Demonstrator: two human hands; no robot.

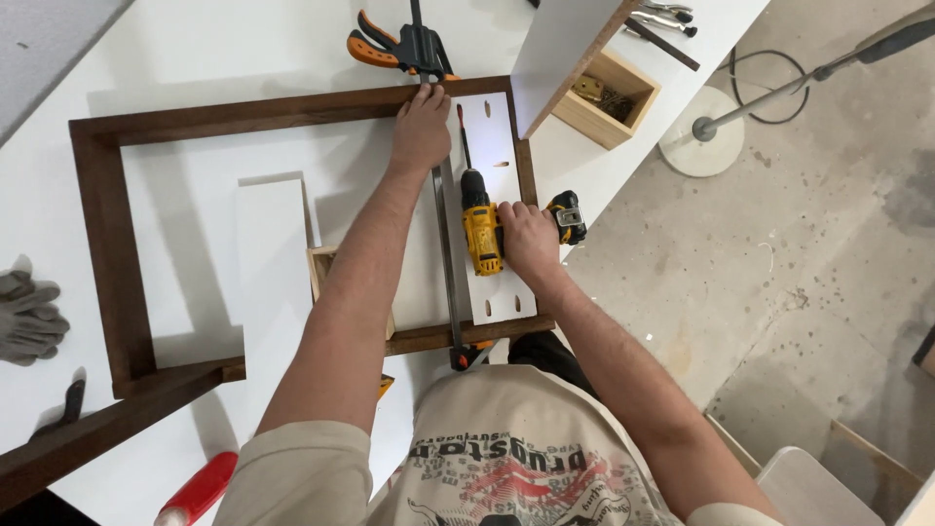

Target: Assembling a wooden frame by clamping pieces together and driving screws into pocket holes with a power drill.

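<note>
Dark-stained wood is forming a rectangular frame [107, 244] lying flat on a white worktable [195, 58]. 1 orange-and-black bar clamp [409, 47] is sitting at the frame's far rail, and its steel bar [446, 244] is running across the frame toward the near rail. 1 small open wooden box [609, 97] holding hardware is standing well apart at the table's far right edge, beside an upright white board [565, 44]. Grey work gloves [27, 317] are lying at the left edge; a red handle [200, 487] is lying near the front edge. 1 loose white panel [273, 263] is lying inside the frame.

Left hand [421, 127] is pressing down, fingers together, on the far rail just beside the clamp bar. Right hand [531, 242] is closing around the grip of a yellow cordless drill [481, 229]. Drill is lying over a white slotted panel [502, 156] inside the frame's right end, its long bit [464, 136] pointing toward the far rail, just right of the left hand. Clamp bar is standing between the 2 hands
</note>
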